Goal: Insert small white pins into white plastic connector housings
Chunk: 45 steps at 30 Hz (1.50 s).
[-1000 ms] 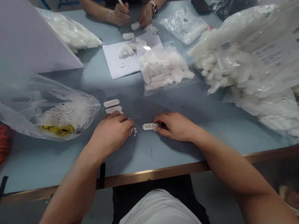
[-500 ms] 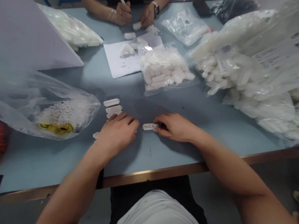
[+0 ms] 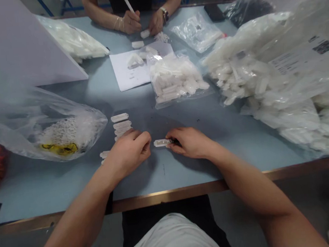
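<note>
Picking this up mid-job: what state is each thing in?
Right hand: closed on perforated strip
Perforated strip: right end held
Left hand: curled, any contents hidden
Nearby strips: lying flat, partly hidden
Paper: partly covered
Center bag: filled with white pieces
Left bag: lying, partly filled

The person wore a white shirt (image 3: 175,241). It sat straight below the grip, at the bottom of the view. It had soft wrinkles and looked round in front, like a little hill. Black cloth (image 3: 143,218) peeked out on both sides of it, plain and dark. It could have been pants or shorts; too little showed to tell.

The left hand (image 3: 130,152), just left of the grip, and the right hand (image 3: 188,142), right at it, were both bare. The left arm (image 3: 82,207) and the right arm (image 3: 254,186) were bare too. Each was thin at the wrist, near the grip, and fatter farther away, with a crease at the elbow.
</note>
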{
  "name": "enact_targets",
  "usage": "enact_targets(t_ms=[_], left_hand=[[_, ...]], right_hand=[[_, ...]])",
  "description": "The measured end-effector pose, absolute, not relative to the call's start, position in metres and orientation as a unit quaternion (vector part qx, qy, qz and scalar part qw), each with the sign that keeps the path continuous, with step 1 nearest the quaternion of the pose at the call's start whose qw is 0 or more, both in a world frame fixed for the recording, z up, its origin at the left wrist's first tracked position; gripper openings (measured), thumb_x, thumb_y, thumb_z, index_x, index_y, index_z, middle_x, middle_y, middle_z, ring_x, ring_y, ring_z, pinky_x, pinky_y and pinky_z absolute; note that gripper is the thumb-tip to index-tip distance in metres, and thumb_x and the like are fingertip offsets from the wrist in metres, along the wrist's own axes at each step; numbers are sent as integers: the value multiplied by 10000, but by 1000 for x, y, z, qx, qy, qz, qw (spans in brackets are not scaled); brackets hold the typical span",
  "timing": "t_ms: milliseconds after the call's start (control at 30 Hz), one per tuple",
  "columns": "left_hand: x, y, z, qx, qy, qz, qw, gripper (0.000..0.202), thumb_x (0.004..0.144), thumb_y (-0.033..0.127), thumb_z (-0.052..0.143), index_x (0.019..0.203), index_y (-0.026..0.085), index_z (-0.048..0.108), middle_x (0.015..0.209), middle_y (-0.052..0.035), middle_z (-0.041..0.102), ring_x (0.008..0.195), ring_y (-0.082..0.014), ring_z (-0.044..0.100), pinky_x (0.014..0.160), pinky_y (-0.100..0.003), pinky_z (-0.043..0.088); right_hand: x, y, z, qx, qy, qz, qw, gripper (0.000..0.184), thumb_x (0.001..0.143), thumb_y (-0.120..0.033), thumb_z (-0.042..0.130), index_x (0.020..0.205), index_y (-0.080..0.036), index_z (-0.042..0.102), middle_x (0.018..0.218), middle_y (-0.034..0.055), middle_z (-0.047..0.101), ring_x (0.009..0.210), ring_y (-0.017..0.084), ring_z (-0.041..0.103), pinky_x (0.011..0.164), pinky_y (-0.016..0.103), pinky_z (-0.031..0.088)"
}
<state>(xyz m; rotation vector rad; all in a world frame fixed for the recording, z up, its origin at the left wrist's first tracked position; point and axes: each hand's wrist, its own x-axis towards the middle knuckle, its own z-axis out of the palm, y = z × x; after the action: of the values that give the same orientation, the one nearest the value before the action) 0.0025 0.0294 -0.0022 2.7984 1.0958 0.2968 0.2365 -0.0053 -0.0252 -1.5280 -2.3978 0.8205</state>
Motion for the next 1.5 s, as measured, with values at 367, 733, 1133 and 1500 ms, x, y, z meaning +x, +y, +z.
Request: enact_targets(t_ms=[367, 733, 1133, 1500], left_hand=[[18, 17, -16, 923, 309, 205, 107, 193, 913, 140, 527, 975, 205, 698, 916, -31, 704, 846, -156, 613, 752, -260, 506], [26, 15, -20, 946, 277, 166, 37, 168, 916, 89, 505, 951, 169, 648, 842, -38, 664, 789, -185, 526, 740, -302, 486], [32, 12, -18, 957, 269, 105, -28, 208, 933, 106, 452, 929, 131, 658, 866, -92, 640, 819, -236, 511, 756, -390, 482], [39, 7, -7, 962, 242, 89, -85, 200, 931, 115, 468, 949, 101, 667, 818, -98, 628, 802, -235, 519, 719, -381, 466]], right_hand=[[236, -7, -26, -505, -817, 262, 90, 215, 931, -335, 526, 1047, -178, 615, 976, 67, 701, 828, 184, 617, 653, 275, 331], [235, -6, -24, -509, -823, 241, 75, 177, 928, -329, 520, 980, -181, 603, 947, 61, 703, 763, 173, 603, 600, 291, 271], [236, -5, -24, -499, -828, 246, 76, 167, 918, -311, 530, 992, -178, 598, 961, 60, 697, 748, 164, 586, 591, 292, 251], [235, -5, -22, -499, -827, 244, 86, 183, 929, -311, 496, 984, -177, 607, 957, 64, 701, 732, 162, 578, 581, 291, 237]])
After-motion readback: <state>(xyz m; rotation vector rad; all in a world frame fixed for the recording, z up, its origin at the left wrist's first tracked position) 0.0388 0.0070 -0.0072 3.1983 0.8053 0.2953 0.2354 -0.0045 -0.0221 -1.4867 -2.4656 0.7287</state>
